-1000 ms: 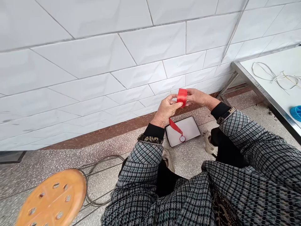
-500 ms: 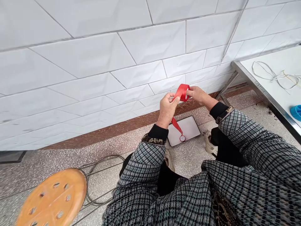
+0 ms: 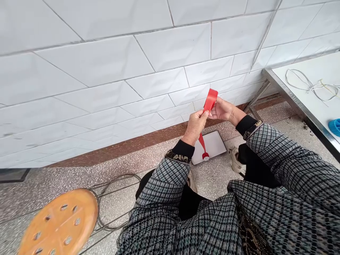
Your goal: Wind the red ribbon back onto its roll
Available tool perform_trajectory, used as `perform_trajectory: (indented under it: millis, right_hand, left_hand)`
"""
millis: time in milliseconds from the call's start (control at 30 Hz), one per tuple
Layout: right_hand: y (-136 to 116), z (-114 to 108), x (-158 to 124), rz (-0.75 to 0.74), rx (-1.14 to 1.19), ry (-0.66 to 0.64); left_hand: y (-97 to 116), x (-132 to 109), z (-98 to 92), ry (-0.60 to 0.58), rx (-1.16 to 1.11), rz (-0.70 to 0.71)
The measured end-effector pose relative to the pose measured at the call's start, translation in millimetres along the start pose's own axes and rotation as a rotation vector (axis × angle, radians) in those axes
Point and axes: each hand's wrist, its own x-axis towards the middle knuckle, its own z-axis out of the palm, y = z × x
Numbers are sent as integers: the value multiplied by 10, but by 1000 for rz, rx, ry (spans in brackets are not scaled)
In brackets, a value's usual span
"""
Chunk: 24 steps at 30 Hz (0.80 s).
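Note:
A red ribbon (image 3: 210,99) is held up in front of me, folded into a loop between both hands. My left hand (image 3: 196,125) pinches the lower part of the loop. My right hand (image 3: 224,109) grips the loop from the right side. A tail of the ribbon hangs below my left hand down to a small red and white spool (image 3: 205,156). The spool rests on a white board (image 3: 214,145) that lies on the speckled floor between my feet.
A white tiled wall (image 3: 132,71) fills the view ahead. An orange perforated stool (image 3: 58,223) with a wire frame stands at the lower left. At the right, a metal-edged white table (image 3: 305,76) carries loose cords (image 3: 310,85) and a blue object (image 3: 335,126).
Both hands have shifted slightly right and up with the ribbon. The loop has been flattened and turned upright, and the tail now hangs straighter to the spool.

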Motion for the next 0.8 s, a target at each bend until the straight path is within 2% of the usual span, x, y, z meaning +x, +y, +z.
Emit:
perform_trajectory:
  millis: [167, 300, 400, 500, 600, 800]
  right_hand:
    - [13, -12, -18, 32, -9, -117]
    - [-15, -21, -45, 7, -141, -181]
    - [-39, -24, -71, 14, -194, -184]
    - [-48, -28, -86, 72, -170, -148]
    - [-50, -30, -90, 140, -115, -131]
    - [-34, 5, -125, 124, -172, -121]
  left_hand:
    - [-1, 32, -53, -4, 90, 14]
    - [68, 21, -77, 121, 193, 46]
    - [133, -9, -81, 180, 250, 135]
    - [179, -37, -92, 122, 316, 210]
    - [192, -36, -111, 73, 341, 225]
    - [197, -10, -137, 4, 334, 194]
